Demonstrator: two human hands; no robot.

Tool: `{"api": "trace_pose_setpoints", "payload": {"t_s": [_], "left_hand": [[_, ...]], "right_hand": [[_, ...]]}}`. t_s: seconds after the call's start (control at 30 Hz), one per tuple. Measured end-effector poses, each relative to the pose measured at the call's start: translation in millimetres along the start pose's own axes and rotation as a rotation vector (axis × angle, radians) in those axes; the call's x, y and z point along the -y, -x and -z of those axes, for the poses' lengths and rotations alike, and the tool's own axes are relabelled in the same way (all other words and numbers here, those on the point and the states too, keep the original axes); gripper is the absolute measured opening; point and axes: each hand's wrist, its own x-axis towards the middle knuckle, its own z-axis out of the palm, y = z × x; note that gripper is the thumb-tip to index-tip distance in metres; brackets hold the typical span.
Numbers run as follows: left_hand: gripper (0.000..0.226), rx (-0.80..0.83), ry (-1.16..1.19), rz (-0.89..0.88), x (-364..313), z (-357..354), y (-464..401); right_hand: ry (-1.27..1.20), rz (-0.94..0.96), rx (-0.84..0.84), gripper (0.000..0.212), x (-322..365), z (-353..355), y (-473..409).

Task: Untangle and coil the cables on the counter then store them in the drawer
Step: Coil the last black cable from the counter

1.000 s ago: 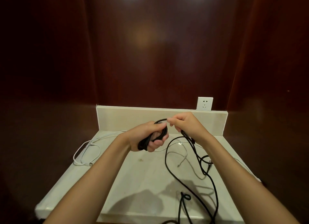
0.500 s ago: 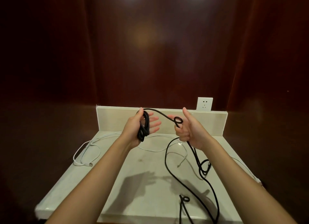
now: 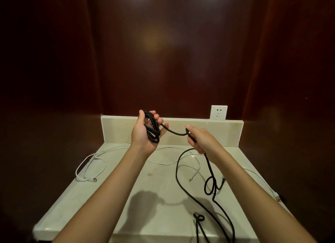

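Your left hand [image 3: 145, 132] holds the black cable's [image 3: 194, 197] gathered loops loosely, fingers half curled round them above the desk [image 3: 116, 197], so they may spill. Your right hand [image 3: 200, 140] pinches the running length; its knotted loops trailing below may snag the white cable [image 3: 90, 165].

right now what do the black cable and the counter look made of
Black cable: looks matte, maybe braided or rubbery; it bends limply and shows no shine. Counter: pale polished stone or a stone-like composite, judging by its smooth surface, soft reflections and matching upstand. Neither is certain.
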Motion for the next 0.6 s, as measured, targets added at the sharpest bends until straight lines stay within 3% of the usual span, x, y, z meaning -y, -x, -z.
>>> {"api": "trace_pose_setpoints", "payload": {"t_s": [0.17,0.3,0.4,0.6], "left_hand": [[0.044,0.001,-0.232,-0.004,4.5,-4.7,2.6],[0.044,0.03,-0.336,0.024,2.7,-4.8,6.6],[0.044,0.029,-0.372,0.027,3.1,-5.2,10.5],[0.044,-0.013,-0.23,-0.006,-10.0,-3.2,9.1]], "right_hand": [[0.125,0.15,-0.239,0.059,-3.0,-1.3,1.7],[0.183,0.297,-0.289,0.031,-9.6,1.2,-2.6],[0.337,0.367,-0.246,0.023,-8.5,2.6,-3.8],[0.391,0.333,-0.067,0.044,3.4,16.5,-0.5]]}}
